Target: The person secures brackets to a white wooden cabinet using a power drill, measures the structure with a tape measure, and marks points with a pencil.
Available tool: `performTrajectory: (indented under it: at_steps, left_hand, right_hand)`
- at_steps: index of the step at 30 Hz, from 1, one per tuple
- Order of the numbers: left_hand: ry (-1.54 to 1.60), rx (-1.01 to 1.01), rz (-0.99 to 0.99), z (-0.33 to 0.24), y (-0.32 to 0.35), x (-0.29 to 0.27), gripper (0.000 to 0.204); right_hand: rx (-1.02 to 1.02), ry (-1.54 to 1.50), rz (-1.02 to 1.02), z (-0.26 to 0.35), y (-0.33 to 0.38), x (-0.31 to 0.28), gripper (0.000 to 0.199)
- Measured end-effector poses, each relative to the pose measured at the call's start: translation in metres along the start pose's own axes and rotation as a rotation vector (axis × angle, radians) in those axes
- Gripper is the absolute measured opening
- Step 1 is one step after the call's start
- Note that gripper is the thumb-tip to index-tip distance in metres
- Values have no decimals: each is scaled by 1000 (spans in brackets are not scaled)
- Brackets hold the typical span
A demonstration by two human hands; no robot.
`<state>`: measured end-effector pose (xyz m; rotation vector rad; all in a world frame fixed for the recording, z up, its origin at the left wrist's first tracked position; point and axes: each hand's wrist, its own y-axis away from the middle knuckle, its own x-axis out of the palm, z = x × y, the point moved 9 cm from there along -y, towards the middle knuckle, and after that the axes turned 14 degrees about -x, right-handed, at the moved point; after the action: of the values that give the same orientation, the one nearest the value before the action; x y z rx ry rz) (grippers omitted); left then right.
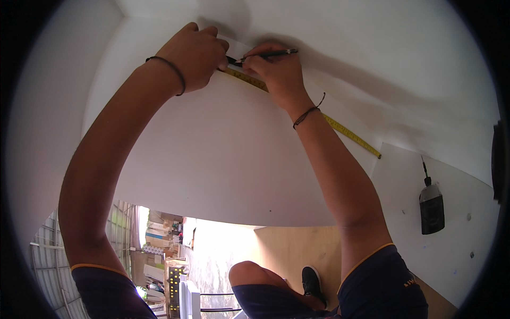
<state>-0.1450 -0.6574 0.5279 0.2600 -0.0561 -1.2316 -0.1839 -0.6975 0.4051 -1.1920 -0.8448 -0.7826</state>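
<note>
Up at the top middle, my left hand (194,57) is closed near one end of a yellow tape measure (345,129); its fingers hide most of what they grip. The blade stretches to the right along a white panel (212,154), passing beneath my right wrist, and its free end lies near the panel's right corner. Between the fingers of my right hand (279,74) is a dark pencil (281,52), its pale sharpened tip pointing left, close to the left hand and just above the tape.
White walls (361,48) close in behind and at the left. At the right, a dark grey tool with a thin pointed tip (432,210) lies on another white panel (404,175). Below are a wooden surface (297,247), my shoe (312,282) and cluttered shelves (159,239).
</note>
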Motion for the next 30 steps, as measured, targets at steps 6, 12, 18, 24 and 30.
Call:
performTrajectory:
  at_steps: [6, 12, 18, 24, 30]
  left_hand:
    - [16, 29, -62, -5, 52, -25, 12]
    - [120, 4, -236, -32, 142, -68, 18]
    - [264, -63, -311, -52, 218, -54, 19]
    - [413, -117, -435, -60, 280, -28, 19]
    - [693, -227, -800, -63, 335, 21, 38]
  right_hand:
    - [11, -80, 29, 29, 0, 14, 20]
    - [208, 155, 765, 52, 43, 74, 30]
    - [319, 274, 1285, 63, 136, 138, 27]
    - [626, 152, 1275, 40, 209, 176, 15]
    - [693, 297, 1297, 36, 234, 167, 17]
